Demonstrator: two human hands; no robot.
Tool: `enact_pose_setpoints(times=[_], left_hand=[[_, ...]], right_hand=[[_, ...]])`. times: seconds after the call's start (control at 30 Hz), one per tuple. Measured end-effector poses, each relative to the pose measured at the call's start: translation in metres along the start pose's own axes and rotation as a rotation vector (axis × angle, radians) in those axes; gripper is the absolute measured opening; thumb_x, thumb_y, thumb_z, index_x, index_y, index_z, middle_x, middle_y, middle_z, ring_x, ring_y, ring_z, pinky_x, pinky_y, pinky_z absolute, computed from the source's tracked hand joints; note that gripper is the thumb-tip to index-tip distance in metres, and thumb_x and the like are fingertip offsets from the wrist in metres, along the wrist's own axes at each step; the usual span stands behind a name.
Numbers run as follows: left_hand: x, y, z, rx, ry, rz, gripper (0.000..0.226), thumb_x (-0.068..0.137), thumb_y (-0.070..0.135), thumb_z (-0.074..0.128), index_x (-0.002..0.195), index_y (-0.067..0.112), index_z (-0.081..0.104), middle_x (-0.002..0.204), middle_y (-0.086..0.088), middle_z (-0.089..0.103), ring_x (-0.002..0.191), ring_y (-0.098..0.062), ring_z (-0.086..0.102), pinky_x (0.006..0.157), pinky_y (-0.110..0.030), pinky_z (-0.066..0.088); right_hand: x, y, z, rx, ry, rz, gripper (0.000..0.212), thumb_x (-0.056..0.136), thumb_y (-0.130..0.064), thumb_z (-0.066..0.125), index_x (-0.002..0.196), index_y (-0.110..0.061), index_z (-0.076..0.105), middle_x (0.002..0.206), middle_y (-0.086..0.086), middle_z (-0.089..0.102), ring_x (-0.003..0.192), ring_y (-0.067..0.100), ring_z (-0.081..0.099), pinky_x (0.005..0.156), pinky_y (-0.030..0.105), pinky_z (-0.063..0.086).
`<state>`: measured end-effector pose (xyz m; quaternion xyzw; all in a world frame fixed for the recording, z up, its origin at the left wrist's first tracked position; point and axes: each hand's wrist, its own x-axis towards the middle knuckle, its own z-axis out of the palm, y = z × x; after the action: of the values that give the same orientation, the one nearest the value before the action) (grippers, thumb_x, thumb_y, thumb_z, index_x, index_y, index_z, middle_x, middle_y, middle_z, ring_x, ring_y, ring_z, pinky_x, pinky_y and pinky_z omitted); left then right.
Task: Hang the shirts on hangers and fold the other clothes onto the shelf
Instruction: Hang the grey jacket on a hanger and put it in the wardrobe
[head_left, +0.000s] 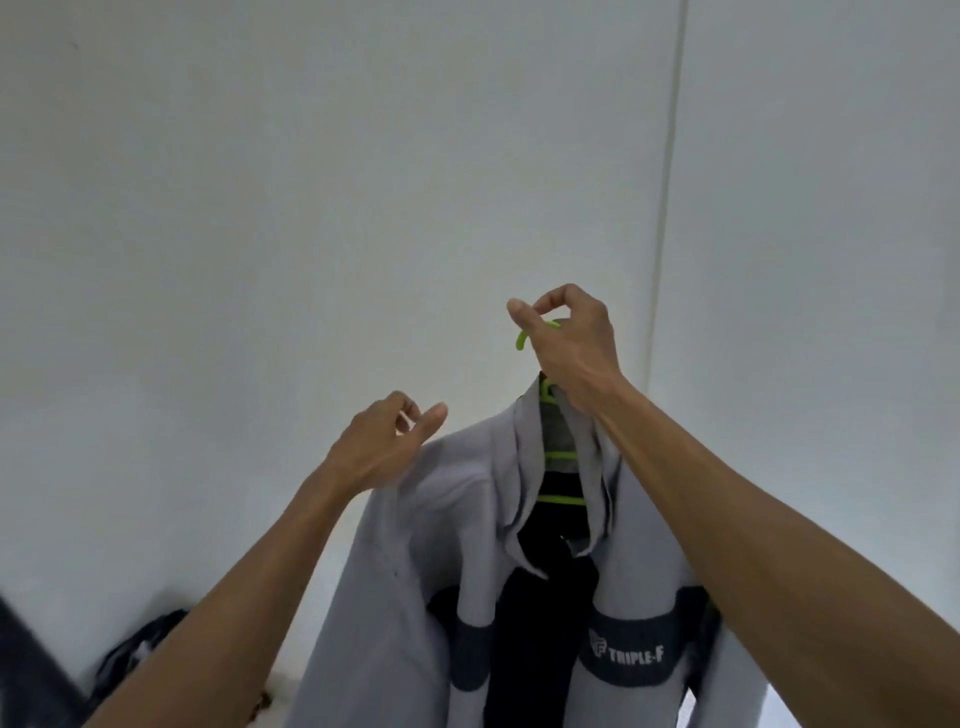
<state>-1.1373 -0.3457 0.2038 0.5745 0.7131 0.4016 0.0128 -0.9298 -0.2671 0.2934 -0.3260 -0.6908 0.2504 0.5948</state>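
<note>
- The right hand (569, 343) curls its fingers round the hook of a green hanger (556, 457), holding a grey shirt (467, 545) aloft before a white wall (260, 208).
- The left hand (387, 441), fingers loosely curled, touches the shirt's shoulder (whether it pinches cloth is unclear).
- Risk: that shoulder could slide off the hanger if released unevenly.
- No rail is visible, so the hook may miss it.

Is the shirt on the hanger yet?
Yes. The shirt drapes over the green hanger, held up by the right hand.
</note>
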Motion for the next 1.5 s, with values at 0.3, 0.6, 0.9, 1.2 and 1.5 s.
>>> enact_pose_setpoints(times=[0.3,0.6,0.9,1.2,1.5], left_hand=[[-0.02,-0.048,0.046,-0.145,0.389,0.006,0.046,0.104,0.049,0.033,0.085,0.021,0.064,0.086,-0.013,0.071,0.082,-0.032,0.065,0.069,-0.038,0.047],[0.027,-0.048,-0.016,-0.049,0.211,-0.012,0.061,0.103,0.052,0.027,0.07,0.011,0.057,0.073,-0.005,0.062,0.077,-0.028,0.057,0.07,-0.034,0.036],[0.003,-0.049,0.02,0.367,0.022,0.052,0.035,0.086,0.057,0.062,0.083,0.025,0.048,0.086,0.004,0.062,0.079,-0.021,0.059,0.069,-0.037,0.052],[0.025,-0.017,0.026,-0.1,0.345,0.027,0.025,0.104,0.032,0.039,0.091,0.012,0.046,0.077,-0.006,0.061,0.069,-0.026,0.058,0.06,-0.038,0.047],[0.01,-0.023,0.075,0.184,0.156,-0.029,0.028,0.104,0.04,0.036,0.101,0.016,0.05,0.106,-0.007,0.06,0.088,-0.025,0.058,0.076,-0.041,0.052]], right_hand=[[0.022,-0.022,-0.01,-0.03,0.073,-0.072,0.014,0.086,-0.022,0.068,0.093,-0.013,0.059,0.074,-0.007,0.061,0.046,0.001,0.048,0.04,0.012,0.035],[0.023,-0.014,-0.011,0.108,-0.014,0.034,0.015,0.084,-0.019,0.071,0.081,-0.018,0.056,0.064,-0.005,0.054,0.041,0.011,0.04,0.043,0.024,0.035],[0.026,-0.022,-0.003,0.047,0.128,0.05,0.01,0.086,-0.015,0.066,0.092,-0.015,0.058,0.069,-0.011,0.058,0.034,0.0,0.043,0.043,0.022,0.04],[0.034,-0.032,-0.015,0.017,0.125,0.013,0.012,0.084,-0.014,0.066,0.095,-0.013,0.06,0.066,-0.01,0.058,0.04,0.002,0.048,0.047,0.024,0.04],[0.046,-0.027,-0.034,0.062,0.138,0.055,0.013,0.082,-0.015,0.068,0.084,-0.02,0.056,0.071,-0.001,0.058,0.046,0.012,0.048,0.045,0.025,0.037]])
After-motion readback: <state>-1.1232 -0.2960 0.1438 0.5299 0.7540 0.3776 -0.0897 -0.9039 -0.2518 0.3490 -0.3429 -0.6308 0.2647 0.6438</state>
